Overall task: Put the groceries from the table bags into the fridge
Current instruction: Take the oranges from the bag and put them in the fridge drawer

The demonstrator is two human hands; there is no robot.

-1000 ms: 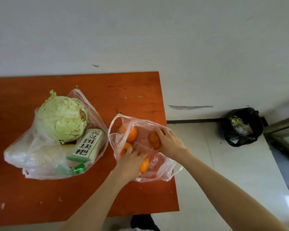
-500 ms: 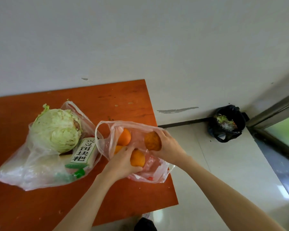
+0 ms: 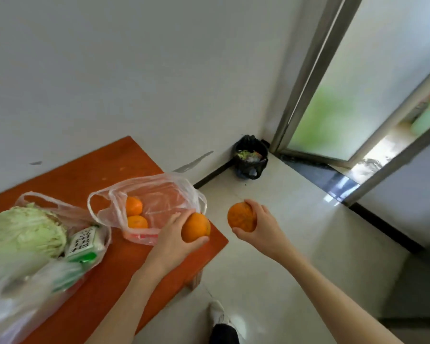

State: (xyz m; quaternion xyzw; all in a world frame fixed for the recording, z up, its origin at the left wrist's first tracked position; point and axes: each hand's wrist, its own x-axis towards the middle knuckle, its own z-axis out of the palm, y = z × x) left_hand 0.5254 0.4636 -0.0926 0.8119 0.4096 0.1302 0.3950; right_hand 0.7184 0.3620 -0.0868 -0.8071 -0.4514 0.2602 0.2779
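Left hand [image 3: 174,240]: curled round an orange [image 3: 195,227], thumb under it and fingers over the far side, held just above the near right corner of the bench, touching the edge of the pink bag.
Right hand [image 3: 261,225]: wrapped round a second orange [image 3: 241,217], palm turned inward, held out over the floor to the right of the bench and clear of it.
Pink bag [image 3: 157,199]: thin see-through plastic, lying open on the bench near its right end, handles splayed toward the left.
Oranges in the bag [image 3: 134,206]: two of them, one just behind the other, resting against the bag's left side.
Clear bag [image 3: 47,274]: a second plastic bag at the left, crumpled and partly blurred at the near edge.
Cabbage [image 3: 23,232]: pale green head sitting in the clear bag, to the left of the pink bag.
Packet [image 3: 83,244]: white and green with dark printed characters, leaning against the cabbage's right side inside the clear bag.
Bench [image 3: 104,167]: orange-red top, its back edge against the white wall.
Bin [image 3: 250,157]: small, lined with a black sack, scraps showing inside, standing on the floor in the corner beyond the bench.
Door [image 3: 353,95]: frosted glass in a metal frame, at the right, standing partly open.
Shoe [image 3: 217,316]: white, on the pale floor below the hands.
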